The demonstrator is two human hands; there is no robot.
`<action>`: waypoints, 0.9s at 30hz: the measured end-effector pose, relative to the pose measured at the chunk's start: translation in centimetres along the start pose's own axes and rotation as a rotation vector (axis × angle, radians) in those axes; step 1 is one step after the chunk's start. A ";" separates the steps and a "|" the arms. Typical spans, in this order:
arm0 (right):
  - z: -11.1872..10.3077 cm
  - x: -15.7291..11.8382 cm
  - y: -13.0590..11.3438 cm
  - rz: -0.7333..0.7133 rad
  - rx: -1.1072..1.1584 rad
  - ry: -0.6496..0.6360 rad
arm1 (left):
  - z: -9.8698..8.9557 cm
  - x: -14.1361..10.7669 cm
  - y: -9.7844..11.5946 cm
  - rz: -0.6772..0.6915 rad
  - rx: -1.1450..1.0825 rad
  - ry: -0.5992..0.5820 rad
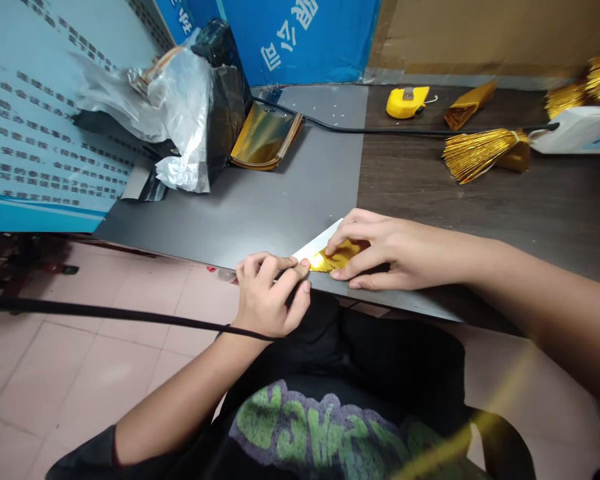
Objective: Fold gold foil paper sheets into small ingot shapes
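Observation:
A piece of gold foil paper [343,256] with a white side [320,240] showing lies folded at the front edge of the grey table. My left hand [273,290] is closed at the paper's left end, thumb and forefinger pinching it at the table edge. From the right, my right hand [387,250] holds the paper with curved fingers, their tips pressed on the gold surface. Part of the sheet is hidden under the right-hand fingers.
Behind lie a stack of gold sheets [265,137], a crumpled plastic bag [185,100], a yellow tape measure [407,102], a folded gold piece [470,105] and a gold tinsel tassel [483,157]. A black cable [340,127] crosses the table; another black cord [130,317] passes by my left wrist.

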State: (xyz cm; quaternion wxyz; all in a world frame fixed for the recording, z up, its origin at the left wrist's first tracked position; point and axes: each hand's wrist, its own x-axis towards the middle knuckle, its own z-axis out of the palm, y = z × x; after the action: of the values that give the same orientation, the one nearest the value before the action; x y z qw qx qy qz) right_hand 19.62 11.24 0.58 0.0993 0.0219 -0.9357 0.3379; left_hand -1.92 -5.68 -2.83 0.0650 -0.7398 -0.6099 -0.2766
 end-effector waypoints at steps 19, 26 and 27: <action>0.0 0.3 -0.2 0.064 0.067 0.017 | -0.3 0.1 0.1 -0.023 0.012 -0.043; 0.6 0.6 -0.7 0.022 -0.108 -0.030 | -0.4 0.3 0.4 -0.017 0.041 -0.055; 0.5 0.6 -0.7 0.019 -0.115 -0.037 | -0.4 0.3 0.4 -0.017 0.052 -0.059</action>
State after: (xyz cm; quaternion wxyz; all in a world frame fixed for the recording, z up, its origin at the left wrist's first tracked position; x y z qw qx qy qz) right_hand 19.02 10.35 0.76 0.0798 0.0133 -0.9553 0.2842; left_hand -1.63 -5.67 -2.23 0.0639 -0.7406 -0.6247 -0.2392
